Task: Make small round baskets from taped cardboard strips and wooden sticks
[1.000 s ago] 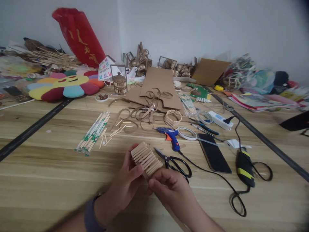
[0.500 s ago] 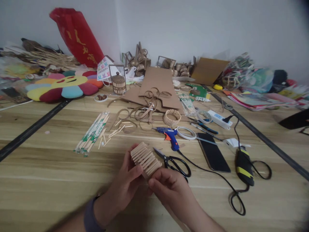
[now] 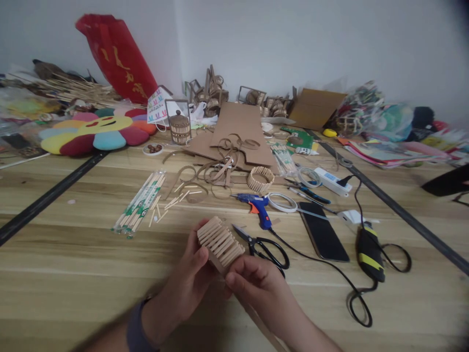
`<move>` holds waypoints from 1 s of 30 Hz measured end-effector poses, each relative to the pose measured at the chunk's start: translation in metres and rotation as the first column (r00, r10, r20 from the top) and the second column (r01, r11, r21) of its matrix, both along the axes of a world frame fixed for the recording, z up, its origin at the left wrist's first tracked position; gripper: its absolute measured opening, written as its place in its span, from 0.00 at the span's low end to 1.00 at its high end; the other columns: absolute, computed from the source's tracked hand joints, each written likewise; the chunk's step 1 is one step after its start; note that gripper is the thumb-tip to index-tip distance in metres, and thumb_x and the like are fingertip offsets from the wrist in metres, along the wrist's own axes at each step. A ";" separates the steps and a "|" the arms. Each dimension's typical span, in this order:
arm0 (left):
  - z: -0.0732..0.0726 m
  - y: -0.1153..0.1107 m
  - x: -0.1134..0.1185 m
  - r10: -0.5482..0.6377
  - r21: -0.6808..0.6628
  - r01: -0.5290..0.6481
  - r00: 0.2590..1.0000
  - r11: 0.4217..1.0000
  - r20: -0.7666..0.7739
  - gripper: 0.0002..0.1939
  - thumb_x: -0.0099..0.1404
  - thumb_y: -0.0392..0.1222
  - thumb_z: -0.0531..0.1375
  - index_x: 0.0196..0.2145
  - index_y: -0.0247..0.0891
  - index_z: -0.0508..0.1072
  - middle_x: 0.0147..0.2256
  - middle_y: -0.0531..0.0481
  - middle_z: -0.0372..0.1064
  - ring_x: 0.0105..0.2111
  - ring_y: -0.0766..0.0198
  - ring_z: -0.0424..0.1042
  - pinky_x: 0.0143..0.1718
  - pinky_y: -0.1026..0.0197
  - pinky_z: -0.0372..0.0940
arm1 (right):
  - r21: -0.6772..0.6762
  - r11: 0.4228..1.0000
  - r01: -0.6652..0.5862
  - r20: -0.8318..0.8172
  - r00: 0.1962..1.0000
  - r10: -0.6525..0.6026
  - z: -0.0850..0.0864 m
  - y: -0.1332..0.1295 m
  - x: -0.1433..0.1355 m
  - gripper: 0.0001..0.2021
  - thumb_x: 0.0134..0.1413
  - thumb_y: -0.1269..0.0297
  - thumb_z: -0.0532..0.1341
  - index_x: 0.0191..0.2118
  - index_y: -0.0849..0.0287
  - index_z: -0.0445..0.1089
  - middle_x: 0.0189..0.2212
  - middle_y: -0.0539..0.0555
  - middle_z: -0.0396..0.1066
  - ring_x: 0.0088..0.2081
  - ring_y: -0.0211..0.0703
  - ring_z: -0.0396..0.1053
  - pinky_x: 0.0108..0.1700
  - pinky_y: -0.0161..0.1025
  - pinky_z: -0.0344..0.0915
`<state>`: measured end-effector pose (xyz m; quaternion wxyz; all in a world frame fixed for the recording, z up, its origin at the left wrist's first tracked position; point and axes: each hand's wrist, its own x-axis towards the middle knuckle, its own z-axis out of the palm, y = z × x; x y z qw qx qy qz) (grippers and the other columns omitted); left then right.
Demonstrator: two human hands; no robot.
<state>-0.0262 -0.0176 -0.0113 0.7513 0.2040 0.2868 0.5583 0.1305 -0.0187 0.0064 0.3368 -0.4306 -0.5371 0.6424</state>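
both hands are closed on one workpiece, a strip of short wooden sticks (image 3: 220, 241) glued side by side onto a cardboard backing, held just above the near middle of the wooden worktop (image 3: 73, 254). the left hand (image 3: 190, 281) grips the strip from the left, thumb lying across the lower sticks and fingers curled behind. the right hand (image 3: 258, 286) pinches the lower right end of the strip between thumb and forefinger; a loose tail of the cardboard backing runs down past this hand toward the bottom edge of the view. a dark band sits on the left wrist. just right of the strip, a pair of black-handled scissors (image 3: 264, 247) lies on the worktop, blades slightly parted and pointing toward the strip. beyond the scissors lies a blue hot glue gun (image 3: 256, 205) with an orange trigger, and near it a roll of white tape (image 3: 282, 202). a dark smartphone (image 3: 322, 237) lies face up to the right, and further right a black and yellow tool (image 3: 370, 254) with a coiled cable. left of centre lies a bundle of wrapped chopsticks (image 3: 141, 200), with loose cut sticks beside it. a finished ring of sticks (image 3: 261, 179) stands behind the glue gun, next to curled cardboard strips (image 3: 220, 168).
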 end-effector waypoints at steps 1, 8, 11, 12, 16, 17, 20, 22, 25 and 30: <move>0.000 0.000 0.000 0.003 0.000 -0.003 1.000 1.000 -0.005 0.29 0.55 0.53 0.71 0.53 0.52 0.68 0.47 0.51 0.70 0.44 0.57 0.69 0.43 0.58 0.66 | 0.002 1.000 0.000 0.004 1.000 0.000 0.000 0.000 0.000 0.26 0.50 0.38 0.64 0.24 0.59 0.67 0.19 0.47 0.60 0.22 0.34 0.52 0.25 0.34 0.50; -0.002 -0.001 -0.001 -0.009 0.019 0.010 0.999 1.000 -0.040 0.31 0.55 0.52 0.71 0.55 0.52 0.67 0.46 0.50 0.69 0.43 0.58 0.70 0.43 0.58 0.66 | 0.006 1.000 0.027 0.017 0.999 -0.027 -0.008 -0.001 0.000 0.25 0.51 0.39 0.63 0.24 0.60 0.67 0.21 0.49 0.65 0.24 0.36 0.57 0.28 0.34 0.53; -0.003 -0.001 0.000 -0.006 0.010 0.006 0.999 1.000 -0.038 0.32 0.55 0.52 0.72 0.55 0.52 0.66 0.47 0.50 0.69 0.44 0.58 0.70 0.44 0.58 0.67 | 0.023 0.999 0.034 0.034 0.999 -0.035 -0.010 -0.001 0.000 0.25 0.52 0.40 0.63 0.25 0.60 0.67 0.21 0.49 0.65 0.24 0.36 0.57 0.27 0.34 0.53; -0.003 -0.002 0.000 -0.005 0.008 0.005 0.999 1.000 -0.039 0.32 0.54 0.51 0.72 0.55 0.52 0.66 0.47 0.50 0.70 0.44 0.58 0.70 0.44 0.58 0.67 | 0.032 0.999 0.036 0.047 0.998 -0.038 -0.010 -0.001 0.000 0.24 0.52 0.40 0.63 0.24 0.60 0.67 0.21 0.49 0.64 0.24 0.36 0.57 0.27 0.34 0.53; -0.001 -0.001 0.000 0.007 -0.003 -0.007 0.998 1.000 -0.067 0.34 0.54 0.49 0.72 0.56 0.51 0.65 0.48 0.49 0.70 0.44 0.57 0.70 0.42 0.58 0.68 | 0.051 0.998 0.040 0.080 0.996 -0.044 -0.009 -0.002 0.000 0.25 0.52 0.39 0.62 0.24 0.59 0.67 0.21 0.49 0.64 0.24 0.36 0.57 0.27 0.34 0.54; 0.000 -0.001 0.000 0.013 -0.009 -0.014 0.997 1.000 -0.077 0.34 0.54 0.48 0.72 0.56 0.51 0.65 0.48 0.48 0.70 0.45 0.57 0.70 0.43 0.58 0.67 | 0.046 0.998 0.036 0.080 0.996 -0.039 -0.009 -0.003 0.000 0.25 0.52 0.39 0.62 0.24 0.59 0.67 0.21 0.49 0.64 0.24 0.36 0.57 0.27 0.34 0.54; 0.002 0.000 -0.001 0.015 -0.023 -0.017 0.995 1.000 -0.097 0.34 0.54 0.47 0.72 0.55 0.50 0.65 0.49 0.48 0.70 0.46 0.55 0.71 0.43 0.58 0.68 | 0.034 0.999 0.034 0.078 0.996 -0.037 -0.008 -0.003 0.000 0.25 0.52 0.39 0.62 0.24 0.59 0.67 0.20 0.49 0.64 0.24 0.36 0.57 0.27 0.34 0.54; 0.004 -0.001 -0.001 0.004 -0.025 -0.007 0.994 1.000 -0.111 0.33 0.55 0.47 0.71 0.56 0.50 0.65 0.48 0.48 0.70 0.45 0.55 0.71 0.42 0.57 0.68 | 0.044 0.998 0.040 0.092 0.995 -0.044 -0.008 -0.003 -0.001 0.24 0.52 0.40 0.62 0.24 0.59 0.66 0.20 0.49 0.64 0.24 0.36 0.57 0.27 0.34 0.54; 0.005 -0.001 0.000 0.007 -0.023 -0.010 0.993 1.000 -0.120 0.33 0.55 0.48 0.71 0.56 0.50 0.64 0.49 0.48 0.70 0.46 0.54 0.71 0.44 0.55 0.68 | 0.073 0.997 0.039 0.128 0.991 -0.048 -0.006 -0.003 0.000 0.22 0.53 0.44 0.62 0.24 0.59 0.67 0.21 0.50 0.65 0.25 0.37 0.59 0.28 0.34 0.55; 0.006 -0.002 0.001 0.047 -0.048 -0.052 0.992 0.997 -0.113 0.36 0.53 0.47 0.72 0.56 0.50 0.64 0.51 0.48 0.70 0.48 0.54 0.70 0.48 0.55 0.66 | 0.144 0.989 0.046 0.198 0.977 -0.074 0.001 -0.002 -0.001 0.17 0.54 0.51 0.61 0.24 0.59 0.68 0.21 0.50 0.66 0.25 0.37 0.60 0.29 0.34 0.56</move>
